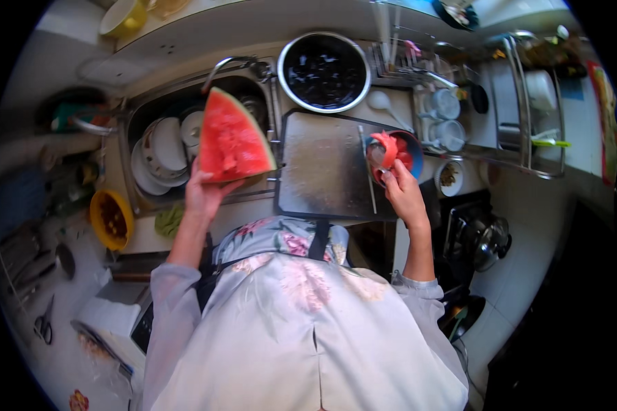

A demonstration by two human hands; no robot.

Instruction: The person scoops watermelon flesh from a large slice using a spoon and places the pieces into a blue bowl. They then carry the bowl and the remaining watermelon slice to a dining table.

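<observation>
My left hand (205, 198) holds up a large watermelon wedge (234, 141), red flesh showing and hollowed along its middle, in front of the sink. My right hand (403, 195) grips a metal spoon (378, 155) with a piece of watermelon (389, 149) on or against it. The spoon is over a bowl (416, 156), blue inside, that contains red watermelon pieces. This bowl stands at the right end of a dark-rimmed cutting board (319, 164). A thin pale stick (367, 169) lies across the board, left of the bowl.
Stacked dishes (167, 144) fill part of the sink (133, 180) at left. Behind the board stands a metal basin (324, 107) of dark contents, beside a white ladle (385, 105). A yellow bowl (95, 221) and green cloth (168, 222) are near the sink. Glass mugs (448, 135) stand at right.
</observation>
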